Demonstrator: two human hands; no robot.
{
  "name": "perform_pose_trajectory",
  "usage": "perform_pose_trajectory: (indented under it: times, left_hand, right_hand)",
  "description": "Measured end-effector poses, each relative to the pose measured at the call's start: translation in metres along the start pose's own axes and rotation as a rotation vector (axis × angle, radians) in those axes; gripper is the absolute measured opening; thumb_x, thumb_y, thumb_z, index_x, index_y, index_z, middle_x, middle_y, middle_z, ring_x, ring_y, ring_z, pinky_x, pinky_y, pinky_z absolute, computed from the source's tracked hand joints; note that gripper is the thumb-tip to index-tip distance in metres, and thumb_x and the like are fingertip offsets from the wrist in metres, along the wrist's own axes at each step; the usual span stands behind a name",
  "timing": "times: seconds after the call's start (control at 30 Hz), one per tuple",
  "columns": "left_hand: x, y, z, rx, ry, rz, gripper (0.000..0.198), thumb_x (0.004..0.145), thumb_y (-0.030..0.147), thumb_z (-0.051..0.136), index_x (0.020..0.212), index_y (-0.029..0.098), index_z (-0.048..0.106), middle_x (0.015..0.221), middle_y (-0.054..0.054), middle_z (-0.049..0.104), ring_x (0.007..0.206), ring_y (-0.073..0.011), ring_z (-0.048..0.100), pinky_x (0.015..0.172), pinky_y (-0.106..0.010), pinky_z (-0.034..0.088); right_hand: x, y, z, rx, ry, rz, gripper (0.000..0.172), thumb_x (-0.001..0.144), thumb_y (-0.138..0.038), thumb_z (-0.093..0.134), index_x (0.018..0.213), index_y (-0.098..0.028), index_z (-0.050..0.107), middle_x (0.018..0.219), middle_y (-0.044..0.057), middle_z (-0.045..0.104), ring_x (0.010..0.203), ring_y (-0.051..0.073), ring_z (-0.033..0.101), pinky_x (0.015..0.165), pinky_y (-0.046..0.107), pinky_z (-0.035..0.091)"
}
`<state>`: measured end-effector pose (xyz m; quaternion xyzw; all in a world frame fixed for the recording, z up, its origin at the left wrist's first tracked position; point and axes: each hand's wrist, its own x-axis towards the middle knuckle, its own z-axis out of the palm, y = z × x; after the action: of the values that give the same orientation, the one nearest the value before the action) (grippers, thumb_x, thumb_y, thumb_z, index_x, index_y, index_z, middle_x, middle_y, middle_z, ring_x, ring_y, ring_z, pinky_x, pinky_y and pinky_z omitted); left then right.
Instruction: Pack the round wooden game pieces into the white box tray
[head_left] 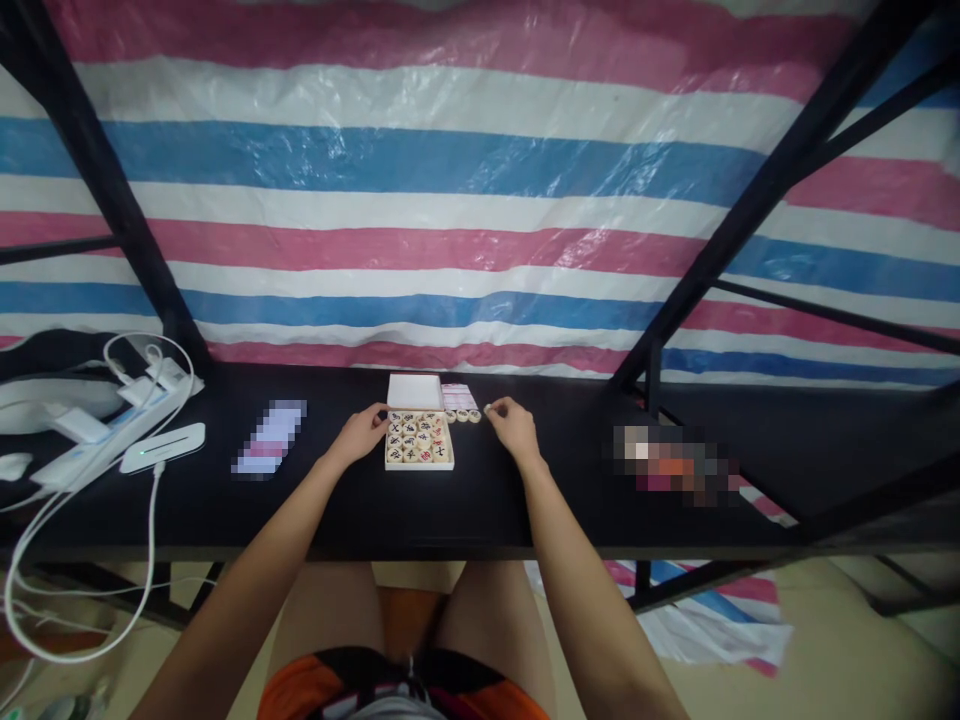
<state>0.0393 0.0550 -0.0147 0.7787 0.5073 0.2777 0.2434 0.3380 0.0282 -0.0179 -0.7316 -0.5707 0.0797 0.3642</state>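
Observation:
A white box (pixel 420 466) holds several round Chinese chess pieces (pixel 409 441) with black or red characters. Behind it lies an empty white lid (pixel 415 391), beside a folded, printed paper sheet (pixel 459 397). Three loose pieces (pixel 462 416) form a row just right of the box, in front of the paper. My left hand (pixel 363 432) is closed at the box's upper left corner, its fingertips on the edge. With a pinch of thumb and fingers, my right hand (pixel 514 428) holds a Chinese chess piece (pixel 487 409) at the right end of that row, slightly apart from it.
The black table (pixel 465 510) has dark metal frame bars at both sides and a striped plastic sheet (pixel 450 240) behind. To the left are a blurred phone-like object (pixel 271 438), a white device (pixel 163 448) and a power strip (pixel 112 425) with cables. Blurred items (pixel 671 465) lie right.

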Motion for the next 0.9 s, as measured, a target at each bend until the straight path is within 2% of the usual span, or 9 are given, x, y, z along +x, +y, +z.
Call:
perform_pose_trajectory:
  times: [0.07, 0.13, 0.3, 0.5, 0.67, 0.77, 0.83, 0.9]
  left_hand:
    - [0.000, 0.001, 0.000, 0.002, -0.001, -0.004, 0.037, 0.083, 0.036, 0.047, 0.114, 0.019, 0.060, 0.073, -0.002, 0.065, 0.068, -0.0165, 0.059, 0.065, -0.025, 0.041]
    - [0.000, 0.001, -0.001, 0.002, -0.002, -0.011, 0.037, 0.083, 0.036, 0.047, 0.114, 0.019, 0.059, 0.074, -0.002, 0.065, 0.069, -0.0167, 0.059, 0.066, -0.025, 0.041]
    - [-0.001, 0.001, -0.001, 0.001, -0.003, -0.012, 0.038, 0.083, 0.036, 0.046, 0.115, 0.019, 0.059, 0.074, -0.002, 0.065, 0.069, -0.0173, 0.060, 0.067, -0.026, 0.042]
    - [-0.002, 0.001, -0.002, 0.001, -0.007, -0.008, 0.038, 0.083, 0.036, 0.047, 0.115, 0.020, 0.059, 0.076, -0.002, 0.066, 0.071, -0.0174, 0.061, 0.069, -0.026, 0.042]
    - [-0.001, 0.002, -0.002, -0.001, -0.007, -0.007, 0.037, 0.083, 0.037, 0.047, 0.113, 0.020, 0.060, 0.074, -0.002, 0.065, 0.068, -0.0166, 0.060, 0.066, -0.025, 0.042]
    - [-0.001, 0.001, -0.001, -0.005, -0.005, -0.005, 0.037, 0.083, 0.036, 0.047, 0.113, 0.019, 0.060, 0.074, -0.002, 0.065, 0.068, -0.0167, 0.059, 0.066, -0.025, 0.042]
    - [-0.001, 0.000, 0.000, -0.005, -0.002, -0.003, 0.037, 0.083, 0.036, 0.047, 0.113, 0.019, 0.060, 0.075, -0.002, 0.065, 0.069, -0.0169, 0.060, 0.067, -0.026, 0.042]
    - [0.000, 0.000, 0.000, -0.003, -0.002, -0.004, 0.037, 0.083, 0.036, 0.047, 0.114, 0.019, 0.060, 0.075, -0.002, 0.065, 0.070, -0.0173, 0.060, 0.068, -0.026, 0.042]
  right_hand:
    - [0.002, 0.014, 0.008, -0.070, 0.005, 0.038, 0.016, 0.082, -0.027, 0.052, 0.090, -0.019, 0.064, 0.092, 0.007, 0.066, 0.084, 0.019, 0.059, 0.073, 0.027, 0.040]
    - [-0.001, 0.020, 0.014, -0.122, -0.011, 0.002, 0.018, 0.083, -0.025, 0.051, 0.095, -0.019, 0.064, 0.094, 0.008, 0.065, 0.087, 0.020, 0.059, 0.075, 0.028, 0.041]
    - [-0.007, 0.023, 0.019, -0.167, -0.014, -0.084, 0.023, 0.084, -0.025, 0.050, 0.102, -0.021, 0.065, 0.103, 0.009, 0.062, 0.090, 0.020, 0.057, 0.079, 0.030, 0.042]
    - [-0.004, 0.026, 0.019, -0.158, -0.052, -0.121, 0.026, 0.083, -0.022, 0.050, 0.104, -0.021, 0.065, 0.101, 0.008, 0.062, 0.086, 0.019, 0.057, 0.082, 0.031, 0.042]
    - [-0.005, 0.025, 0.018, -0.113, -0.072, -0.120, 0.029, 0.081, -0.020, 0.050, 0.107, -0.021, 0.064, 0.105, 0.007, 0.061, 0.087, 0.019, 0.058, 0.083, 0.031, 0.043]
    - [-0.007, 0.021, 0.017, -0.053, 0.002, -0.109, 0.036, 0.080, -0.021, 0.050, 0.115, -0.019, 0.059, 0.112, 0.010, 0.057, 0.089, 0.020, 0.057, 0.082, 0.032, 0.045]
    - [-0.008, 0.015, 0.016, -0.006, 0.053, -0.149, 0.037, 0.081, -0.023, 0.049, 0.116, -0.017, 0.058, 0.114, 0.011, 0.055, 0.092, 0.021, 0.056, 0.084, 0.034, 0.045]
    - [-0.012, 0.006, 0.016, 0.039, 0.049, -0.254, 0.032, 0.081, -0.024, 0.050, 0.111, -0.017, 0.061, 0.111, 0.010, 0.056, 0.094, 0.021, 0.056, 0.087, 0.034, 0.044]
